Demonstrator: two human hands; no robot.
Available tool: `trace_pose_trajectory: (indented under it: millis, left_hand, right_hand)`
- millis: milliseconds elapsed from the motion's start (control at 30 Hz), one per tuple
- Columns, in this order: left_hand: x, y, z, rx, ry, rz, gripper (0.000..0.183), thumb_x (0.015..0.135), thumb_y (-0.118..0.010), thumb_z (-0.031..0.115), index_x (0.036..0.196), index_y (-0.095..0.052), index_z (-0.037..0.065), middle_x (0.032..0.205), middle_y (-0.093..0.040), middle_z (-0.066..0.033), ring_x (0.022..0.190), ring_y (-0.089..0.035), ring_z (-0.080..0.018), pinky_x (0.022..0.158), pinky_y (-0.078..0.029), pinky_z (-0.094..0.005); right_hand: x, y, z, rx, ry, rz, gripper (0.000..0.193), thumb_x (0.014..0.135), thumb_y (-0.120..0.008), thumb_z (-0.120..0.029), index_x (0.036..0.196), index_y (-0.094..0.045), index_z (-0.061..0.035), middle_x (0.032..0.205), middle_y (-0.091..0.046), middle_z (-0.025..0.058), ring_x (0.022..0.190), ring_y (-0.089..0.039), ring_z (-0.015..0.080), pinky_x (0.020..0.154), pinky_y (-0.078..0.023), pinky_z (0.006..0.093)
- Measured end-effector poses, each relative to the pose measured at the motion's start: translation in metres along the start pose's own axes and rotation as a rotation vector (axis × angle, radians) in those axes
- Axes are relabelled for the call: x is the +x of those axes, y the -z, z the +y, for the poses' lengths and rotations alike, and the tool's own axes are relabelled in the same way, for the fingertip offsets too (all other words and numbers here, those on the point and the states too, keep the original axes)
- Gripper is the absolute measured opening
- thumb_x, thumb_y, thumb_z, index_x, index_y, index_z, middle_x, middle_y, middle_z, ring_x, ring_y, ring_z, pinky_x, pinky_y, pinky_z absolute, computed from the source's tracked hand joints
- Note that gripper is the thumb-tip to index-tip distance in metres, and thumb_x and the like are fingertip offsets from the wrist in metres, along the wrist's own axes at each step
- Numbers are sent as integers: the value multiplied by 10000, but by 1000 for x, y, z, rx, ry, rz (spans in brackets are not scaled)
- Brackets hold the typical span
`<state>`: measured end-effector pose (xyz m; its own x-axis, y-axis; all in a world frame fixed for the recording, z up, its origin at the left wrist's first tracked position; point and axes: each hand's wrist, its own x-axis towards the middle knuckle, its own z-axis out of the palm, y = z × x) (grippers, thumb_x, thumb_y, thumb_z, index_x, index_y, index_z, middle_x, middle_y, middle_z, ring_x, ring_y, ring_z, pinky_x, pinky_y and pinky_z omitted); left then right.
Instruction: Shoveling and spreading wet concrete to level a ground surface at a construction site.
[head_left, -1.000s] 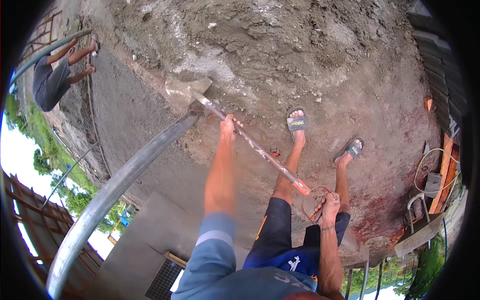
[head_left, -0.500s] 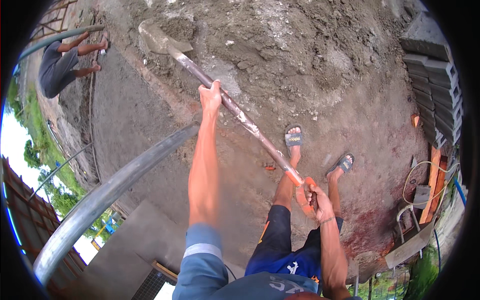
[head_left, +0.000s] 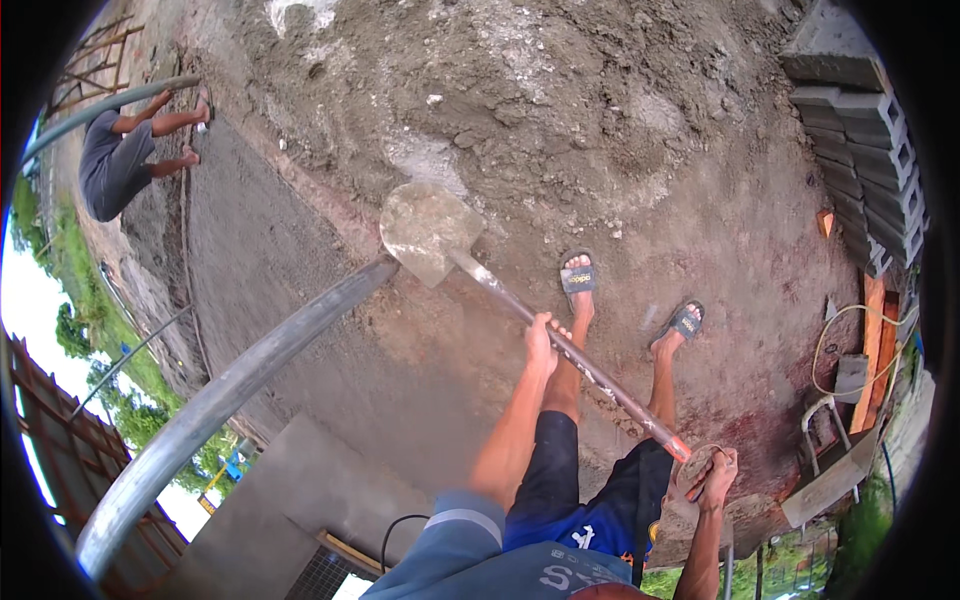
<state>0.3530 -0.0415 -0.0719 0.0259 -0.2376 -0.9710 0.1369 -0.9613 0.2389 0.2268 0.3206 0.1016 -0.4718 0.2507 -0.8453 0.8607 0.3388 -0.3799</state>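
Observation:
A long shovel point(head_left: 600, 378) slants across the middle of the view, its brownish shaft worn with pale patches. My left hand point(head_left: 541, 345) wraps round the shaft partway down. Farther back, my right hand point(head_left: 716, 475) is closed on the grip at the handle end, beside an orange band. The broad blade point(head_left: 428, 228), smeared with grey, shows its wide face and hangs ahead of my left foot, near the end of a grey pipe. Beyond it spreads a heap of grey, damp-looking sand or mortar mix point(head_left: 570, 120).
A thick grey pipe point(head_left: 230, 375) rises at the left. Another person point(head_left: 120, 165) bends over at the far left. Stacked concrete hollow blocks point(head_left: 865, 175) stand at the right, with wooden planks point(head_left: 868, 350) and a looped pale cable point(head_left: 818, 365) below. My sandalled feet point(head_left: 578, 275) are on the ground.
The shovel has come back from the heap, toward me and to the right. Its blade has turned to show more of its face. Both hands moved with it and kept their hold.

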Motion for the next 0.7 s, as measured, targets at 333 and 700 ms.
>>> trace_pose_trajectory:
  millis: [333,700]
  left_hand:
    - [63,10,-74,111,140,112,205,832,-593,229,875,-437,103,622,-437,-10,487,-431,-136,443,-428,-307]
    - [119,6,95,263,-150,167,185,832,-528,213,729,-438,88,602,-427,-14,504,-434,-134,450,-422,-305]
  right_hand:
    - [-26,3,12,-56,16,210,80,857,-443,-114,818,-380,-82,494,-376,16,321,-369,112,279,-336,257]
    - [-4,-137,44,156,165,50,50,846,-456,-47,870,-412,-44,534,-432,15,349,-407,83,313,-347,224]
